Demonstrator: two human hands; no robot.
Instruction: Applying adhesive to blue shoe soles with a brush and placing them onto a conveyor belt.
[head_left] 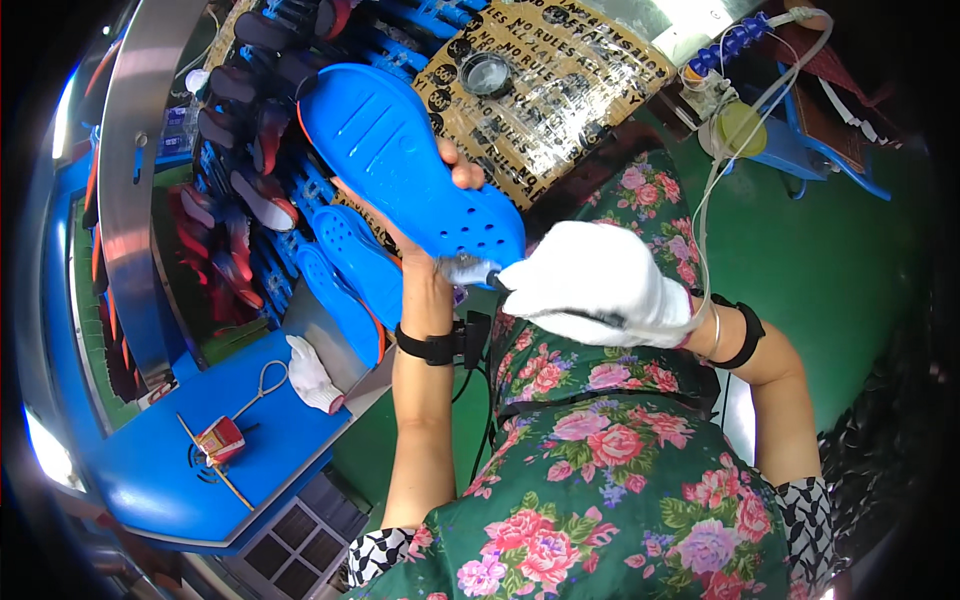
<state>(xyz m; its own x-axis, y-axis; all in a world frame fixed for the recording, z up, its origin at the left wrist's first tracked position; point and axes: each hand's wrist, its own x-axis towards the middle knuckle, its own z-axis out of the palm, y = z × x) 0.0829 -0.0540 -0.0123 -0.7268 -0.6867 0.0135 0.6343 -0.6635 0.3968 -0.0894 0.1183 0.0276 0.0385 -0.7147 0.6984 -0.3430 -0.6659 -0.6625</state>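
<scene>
Grasps a long, glossy blue shoe sole [375,125] in the bare left hand [398,238], wrapping the fingers [466,174] over its right edge. Holds the sole up before the body, across the left edge of a tabletop [590,100] covered in brown tape printed in black, with the end pierced by small round holes turned toward the wearer.

Wears a white knitted glove on the right hand [595,280], closing the gloved fingers on a small handheld tool [468,270] with a blurred, pale grey tip, close to the pierced end. Cannot tell contact between tip and sole from a narrow gap.

Has a round clear dish [486,75] near the far left corner of the taped tabletop, and two more blue soles [350,248] side by side left of the left wrist. Has, farther left, a second, blue tabletop [145,490] bearing a small red box [220,440] near its middle and a loose white glove [312,375] at its far right corner.
</scene>
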